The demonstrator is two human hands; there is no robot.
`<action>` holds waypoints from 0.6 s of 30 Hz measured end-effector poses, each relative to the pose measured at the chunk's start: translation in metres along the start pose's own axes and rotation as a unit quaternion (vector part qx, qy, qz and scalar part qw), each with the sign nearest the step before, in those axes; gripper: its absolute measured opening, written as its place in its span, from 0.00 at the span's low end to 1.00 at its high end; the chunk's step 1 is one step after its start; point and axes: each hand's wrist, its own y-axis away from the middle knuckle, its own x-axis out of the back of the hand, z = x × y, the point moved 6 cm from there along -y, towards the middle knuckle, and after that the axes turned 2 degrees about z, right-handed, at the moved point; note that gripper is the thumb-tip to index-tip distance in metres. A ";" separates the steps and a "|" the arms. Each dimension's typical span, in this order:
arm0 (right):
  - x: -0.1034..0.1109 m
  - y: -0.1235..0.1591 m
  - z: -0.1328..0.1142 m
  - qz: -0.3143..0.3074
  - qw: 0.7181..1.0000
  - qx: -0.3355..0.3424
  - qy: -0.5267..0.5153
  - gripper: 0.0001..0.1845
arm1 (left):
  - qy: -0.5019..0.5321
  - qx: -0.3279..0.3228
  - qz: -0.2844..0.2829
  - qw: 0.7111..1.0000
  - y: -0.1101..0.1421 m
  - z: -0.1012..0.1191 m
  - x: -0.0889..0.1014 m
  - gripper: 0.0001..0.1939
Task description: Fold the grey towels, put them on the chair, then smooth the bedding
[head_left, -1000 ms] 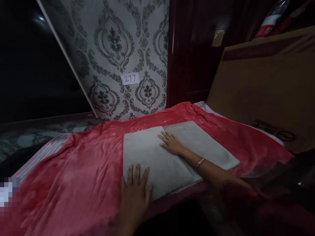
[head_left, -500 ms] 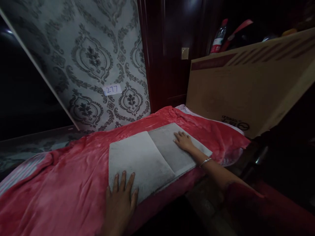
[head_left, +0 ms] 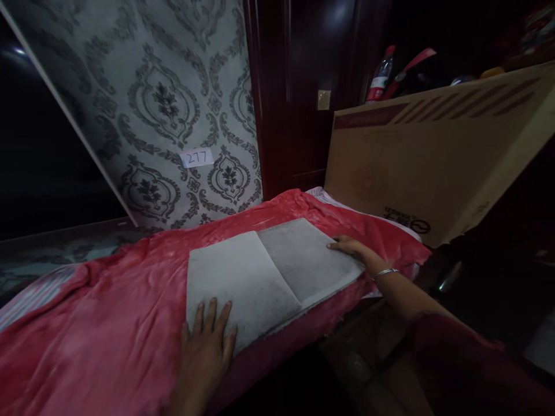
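A folded grey cloth (head_left: 264, 277) lies flat on a red blanket (head_left: 113, 323) that covers a bed. My left hand (head_left: 207, 341) rests flat on the cloth's near left corner, fingers spread. My right hand (head_left: 353, 248) lies at the cloth's right edge, fingers stretched along it, a thin bracelet on the wrist. Neither hand holds anything.
A large cardboard box (head_left: 433, 156) leans against the bed's right side, with a bottle (head_left: 380, 75) behind it. Patterned wallpaper with a small label reading 277 (head_left: 198, 157) stands behind the bed. A dark wooden door (head_left: 303, 92) is at the back.
My right hand slid rightward across the grey cloth, from its middle fold to its right edge. The left hand stayed on the near corner. The view shifted right.
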 end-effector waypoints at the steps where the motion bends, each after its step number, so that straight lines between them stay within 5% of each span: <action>1: 0.000 0.003 0.001 -0.017 1.000 -0.004 -0.022 0.27 | 0.003 0.001 0.000 1.000 0.000 0.000 0.000 0.27; 7: -0.005 0.024 -0.023 -0.112 0.956 -0.071 -0.263 0.26 | 0.022 0.007 -0.006 1.000 0.003 0.002 0.003 0.27; 13: -0.032 0.040 -0.151 -0.206 0.902 0.068 -0.375 0.25 | 0.035 0.015 -0.027 0.999 0.004 0.003 0.004 0.27; 18: -0.114 0.072 -0.241 -0.231 0.916 0.233 -0.230 0.29 | 0.047 0.019 -0.026 0.998 0.007 0.003 0.006 0.27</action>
